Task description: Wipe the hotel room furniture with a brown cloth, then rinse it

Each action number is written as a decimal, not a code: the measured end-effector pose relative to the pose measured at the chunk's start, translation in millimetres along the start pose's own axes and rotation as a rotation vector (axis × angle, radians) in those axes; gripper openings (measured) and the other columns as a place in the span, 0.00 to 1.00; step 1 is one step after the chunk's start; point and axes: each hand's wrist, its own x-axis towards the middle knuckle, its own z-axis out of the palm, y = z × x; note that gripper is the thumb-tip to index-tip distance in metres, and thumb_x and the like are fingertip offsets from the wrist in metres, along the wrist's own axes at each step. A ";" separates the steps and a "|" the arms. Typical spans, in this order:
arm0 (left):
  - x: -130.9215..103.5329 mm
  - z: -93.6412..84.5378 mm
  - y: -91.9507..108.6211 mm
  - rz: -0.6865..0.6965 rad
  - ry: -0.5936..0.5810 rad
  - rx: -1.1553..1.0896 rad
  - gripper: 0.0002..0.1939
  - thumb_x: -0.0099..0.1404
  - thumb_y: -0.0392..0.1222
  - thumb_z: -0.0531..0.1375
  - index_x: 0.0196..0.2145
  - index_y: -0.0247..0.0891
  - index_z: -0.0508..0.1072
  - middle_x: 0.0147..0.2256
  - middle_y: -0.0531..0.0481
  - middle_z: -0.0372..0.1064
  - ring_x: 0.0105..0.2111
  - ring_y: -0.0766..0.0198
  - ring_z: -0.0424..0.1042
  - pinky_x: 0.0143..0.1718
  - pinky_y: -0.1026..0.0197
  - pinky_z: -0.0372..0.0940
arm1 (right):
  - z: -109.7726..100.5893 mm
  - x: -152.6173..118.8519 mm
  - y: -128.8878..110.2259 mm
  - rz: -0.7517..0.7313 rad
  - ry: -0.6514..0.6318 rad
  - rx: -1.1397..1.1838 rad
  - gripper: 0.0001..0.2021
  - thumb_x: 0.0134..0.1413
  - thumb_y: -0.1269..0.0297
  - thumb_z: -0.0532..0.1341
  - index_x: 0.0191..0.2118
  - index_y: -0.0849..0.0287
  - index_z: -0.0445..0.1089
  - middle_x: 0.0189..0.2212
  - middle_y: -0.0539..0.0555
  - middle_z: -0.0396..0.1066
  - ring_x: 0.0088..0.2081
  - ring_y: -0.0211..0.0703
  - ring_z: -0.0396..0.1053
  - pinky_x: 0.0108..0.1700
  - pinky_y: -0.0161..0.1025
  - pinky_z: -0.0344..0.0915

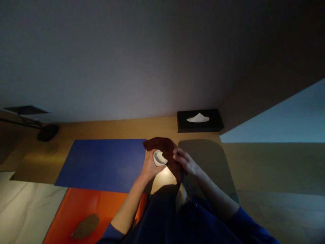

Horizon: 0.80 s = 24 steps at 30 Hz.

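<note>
Head view: just right of the blue mat (104, 165), the white cup (158, 160) is gripped in the left hand's (148, 166) curled fingers and the brown cloth (169, 145) pinched by the right hand (187, 163), so the cup might be dropped if the cloth is tugged.

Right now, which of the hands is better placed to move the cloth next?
Probably the right hand: it pinches the cloth on its side of the cup, while the left hand is occupied holding that cup.
</note>
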 end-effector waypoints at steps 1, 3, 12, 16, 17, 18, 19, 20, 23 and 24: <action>-0.8 1.9 1.5 0.008 -0.028 -0.028 0.36 0.45 0.45 0.66 0.50 0.34 0.59 0.46 0.39 0.64 0.48 0.49 0.65 0.50 0.46 0.62 | 5.8 1.8 -6.6 -0.078 -0.105 -0.167 0.12 0.55 0.55 0.54 0.38 0.57 0.64 0.32 0.51 0.66 0.33 0.40 0.63 0.37 0.36 0.60; -1.9 3.7 5.6 -0.002 -0.077 -0.076 0.39 0.43 0.44 0.66 0.51 0.32 0.58 0.47 0.37 0.63 0.48 0.48 0.66 0.50 0.46 0.63 | 13.2 6.0 -14.4 -0.248 -0.253 -0.570 0.14 0.52 0.53 0.57 0.37 0.60 0.65 0.33 0.55 0.67 0.37 0.44 0.63 0.40 0.40 0.59; 4.4 -17.1 21.9 0.072 -0.184 -0.026 0.35 0.47 0.43 0.65 0.51 0.35 0.57 0.46 0.39 0.60 0.47 0.51 0.65 0.48 0.48 0.64 | 20.5 10.5 -16.2 -0.352 -0.438 -1.253 0.25 0.40 0.60 0.70 0.44 0.65 0.65 0.41 0.62 0.67 0.41 0.52 0.62 0.37 0.43 0.58; 6.1 -15.2 23.0 0.127 -0.195 0.025 0.34 0.48 0.41 0.65 0.52 0.36 0.57 0.47 0.39 0.58 0.49 0.51 0.62 0.50 0.48 0.63 | 18.9 17.1 -10.3 -0.114 -0.422 -0.624 0.08 0.45 0.65 0.63 0.32 0.61 0.64 0.30 0.52 0.65 0.30 0.39 0.60 0.33 0.37 0.57; 6.3 -12.8 22.3 0.139 -0.200 0.034 0.35 0.48 0.40 0.65 0.52 0.36 0.56 0.47 0.39 0.57 0.50 0.51 0.62 0.51 0.48 0.63 | 18.4 18.4 -8.5 -0.019 -0.405 -0.338 0.08 0.44 0.65 0.62 0.29 0.60 0.63 0.26 0.48 0.62 0.28 0.36 0.57 0.31 0.35 0.56; 6.7 -10.1 21.3 0.148 -0.200 0.044 0.35 0.49 0.40 0.64 0.53 0.36 0.56 0.48 0.39 0.57 0.51 0.51 0.61 0.52 0.48 0.62 | 18.8 19.2 -7.0 0.087 -0.368 -0.039 0.08 0.42 0.65 0.62 0.28 0.59 0.62 0.23 0.46 0.59 0.25 0.34 0.55 0.28 0.33 0.54; 7.3 -7.4 20.1 0.155 -0.195 0.054 0.36 0.49 0.39 0.64 0.54 0.36 0.55 0.49 0.38 0.56 0.52 0.51 0.60 0.53 0.48 0.61 | 20.3 19.0 -5.8 0.188 -0.316 0.225 0.09 0.40 0.64 0.62 0.27 0.59 0.61 0.22 0.45 0.57 0.24 0.33 0.54 0.26 0.32 0.52; 8.1 -5.1 18.9 0.160 -0.189 0.064 0.37 0.49 0.38 0.64 0.55 0.36 0.54 0.50 0.38 0.55 0.52 0.51 0.59 0.54 0.47 0.60 | 22.9 18.0 -5.0 0.266 -0.254 0.444 0.09 0.38 0.64 0.63 0.27 0.58 0.61 0.21 0.45 0.56 0.24 0.33 0.54 0.25 0.31 0.51; 10.9 -2.9 16.7 0.162 -0.191 0.073 0.38 0.48 0.37 0.65 0.55 0.35 0.55 0.51 0.38 0.56 0.53 0.51 0.59 0.54 0.47 0.60 | 31.4 9.9 -4.7 0.327 -0.101 0.840 0.11 0.38 0.63 0.63 0.31 0.58 0.64 0.26 0.48 0.60 0.28 0.34 0.58 0.23 0.30 0.50; 11.4 -4.1 16.6 0.158 -0.181 0.063 0.38 0.47 0.37 0.65 0.54 0.36 0.56 0.50 0.38 0.57 0.53 0.51 0.60 0.54 0.47 0.60 | 31.8 6.1 -4.8 0.315 -0.082 0.920 0.13 0.38 0.63 0.64 0.33 0.58 0.65 0.27 0.48 0.61 0.29 0.34 0.59 0.23 0.29 0.50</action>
